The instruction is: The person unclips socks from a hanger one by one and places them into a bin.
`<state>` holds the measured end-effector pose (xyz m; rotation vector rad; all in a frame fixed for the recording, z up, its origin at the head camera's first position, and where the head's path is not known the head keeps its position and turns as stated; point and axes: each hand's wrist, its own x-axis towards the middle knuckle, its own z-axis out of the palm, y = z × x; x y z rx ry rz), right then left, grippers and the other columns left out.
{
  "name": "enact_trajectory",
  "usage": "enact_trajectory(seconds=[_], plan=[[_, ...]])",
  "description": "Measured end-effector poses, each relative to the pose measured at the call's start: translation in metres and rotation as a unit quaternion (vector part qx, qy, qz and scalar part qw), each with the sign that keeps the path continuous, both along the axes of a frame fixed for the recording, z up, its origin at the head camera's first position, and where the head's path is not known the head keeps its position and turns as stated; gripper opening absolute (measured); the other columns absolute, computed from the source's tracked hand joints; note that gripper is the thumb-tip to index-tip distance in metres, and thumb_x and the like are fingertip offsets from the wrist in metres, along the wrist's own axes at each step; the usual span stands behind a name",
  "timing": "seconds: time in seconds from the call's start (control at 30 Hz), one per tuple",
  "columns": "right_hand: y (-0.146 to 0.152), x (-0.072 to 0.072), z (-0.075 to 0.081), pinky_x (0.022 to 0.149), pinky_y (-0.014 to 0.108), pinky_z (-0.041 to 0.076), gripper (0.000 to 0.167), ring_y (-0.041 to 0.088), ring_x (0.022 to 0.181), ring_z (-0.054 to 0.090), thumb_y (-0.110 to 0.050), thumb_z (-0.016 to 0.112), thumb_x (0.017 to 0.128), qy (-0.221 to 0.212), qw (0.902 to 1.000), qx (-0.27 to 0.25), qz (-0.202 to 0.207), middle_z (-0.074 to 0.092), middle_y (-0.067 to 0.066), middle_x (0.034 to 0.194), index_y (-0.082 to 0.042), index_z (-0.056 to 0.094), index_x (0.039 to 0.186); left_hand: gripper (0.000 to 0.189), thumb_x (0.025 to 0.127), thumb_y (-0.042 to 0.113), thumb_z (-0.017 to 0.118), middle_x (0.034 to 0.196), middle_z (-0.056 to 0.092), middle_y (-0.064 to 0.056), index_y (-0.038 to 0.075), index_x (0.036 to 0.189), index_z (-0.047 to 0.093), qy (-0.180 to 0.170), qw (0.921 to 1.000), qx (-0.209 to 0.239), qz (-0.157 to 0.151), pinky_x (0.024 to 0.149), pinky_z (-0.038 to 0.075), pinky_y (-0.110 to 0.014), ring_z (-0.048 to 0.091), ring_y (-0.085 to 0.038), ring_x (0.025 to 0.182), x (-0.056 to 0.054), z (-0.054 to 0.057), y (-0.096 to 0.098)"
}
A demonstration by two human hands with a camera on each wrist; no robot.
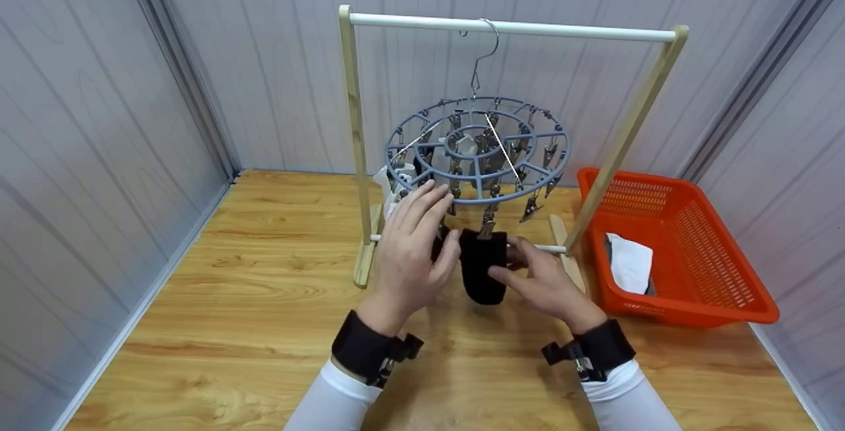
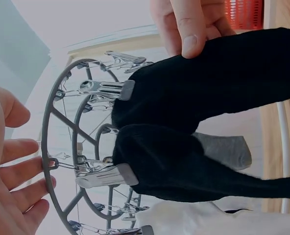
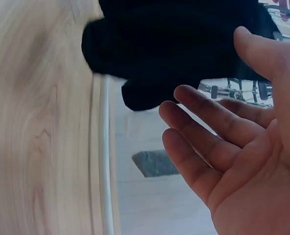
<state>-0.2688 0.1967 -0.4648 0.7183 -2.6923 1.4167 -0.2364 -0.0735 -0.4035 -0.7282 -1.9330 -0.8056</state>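
A black sock [image 1: 484,269] hangs toe down from a metal clip [image 2: 106,89] on the round grey clip hanger [image 1: 478,183]. My right hand [image 1: 544,282] is at its right edge, thumb laid on the front and the loosely bent fingers spread beside and behind it. My left hand [image 1: 410,253] is raised at the hanger's near rim, its fingers extended and fingertips right at the ring. A second black sock [image 2: 155,156] hangs clipped beside the first, mostly behind my left hand in the head view. Behind them hang a grey sock [image 2: 226,149] and a white cloth item [image 2: 184,218].
The hanger hooks over the white rod [image 1: 581,30] of a wooden stand [image 1: 356,121]. Many bare clips dangle from its rings. On the right, an orange-red basket [image 1: 693,272] holds a white and grey item [image 1: 630,265]. Panel walls close in the wooden table [image 1: 264,325].
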Motion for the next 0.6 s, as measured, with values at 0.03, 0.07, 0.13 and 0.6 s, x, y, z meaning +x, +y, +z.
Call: enact_trajectory(seconds=[0.03, 0.07, 0.13, 0.6], plan=[[-0.001, 0.001, 0.0, 0.106, 0.06, 0.057, 0.06, 0.025, 0.119, 0.074, -0.032, 0.08, 0.106, -0.001, 1.0, -0.001, -0.003, 0.079, 0.006, 0.13, -0.007, 0.06, 0.156, 0.041, 0.105, 0.013, 0.069, 0.152, 0.067, -0.017, -0.003, 0.142, 0.07, -0.001, 1.0, 0.0, -0.001, 0.126, 0.043, -0.057, 0.056, -0.037, 0.15, 0.0, 0.0, 0.0], [-0.002, 0.002, 0.0, 0.105, 0.061, 0.057, 0.06, 0.025, 0.118, 0.074, -0.032, 0.08, 0.105, -0.002, 1.0, -0.001, -0.005, 0.08, 0.007, 0.13, -0.007, 0.06, 0.156, 0.04, 0.104, 0.013, 0.07, 0.151, 0.067, -0.018, -0.003, 0.141, 0.07, -0.001, 1.0, 0.001, -0.002, 0.126, 0.044, -0.056, 0.056, -0.037, 0.149, -0.001, 0.0, 0.001], [-0.003, 0.003, 0.0, 0.104, 0.06, 0.057, 0.06, 0.026, 0.116, 0.074, -0.031, 0.08, 0.106, -0.006, 1.0, -0.003, -0.005, 0.08, 0.007, 0.129, -0.006, 0.06, 0.156, 0.04, 0.104, 0.012, 0.069, 0.15, 0.068, -0.019, -0.003, 0.14, 0.071, -0.002, 1.0, 0.001, -0.005, 0.126, 0.044, -0.054, 0.057, -0.037, 0.149, -0.001, 0.0, 0.001], [-0.013, 0.003, -0.006, 0.099, 0.042, 0.059, 0.054, 0.024, 0.114, 0.074, -0.03, 0.081, 0.105, -0.028, 0.9993, -0.011, 0.021, 0.079, 0.007, 0.129, -0.006, 0.064, 0.151, 0.04, 0.103, 0.012, 0.07, 0.148, 0.069, -0.019, -0.004, 0.14, 0.071, 0.007, 0.9998, 0.007, -0.02, 0.125, 0.046, -0.05, 0.06, -0.036, 0.146, 0.0, 0.0, 0.002]])
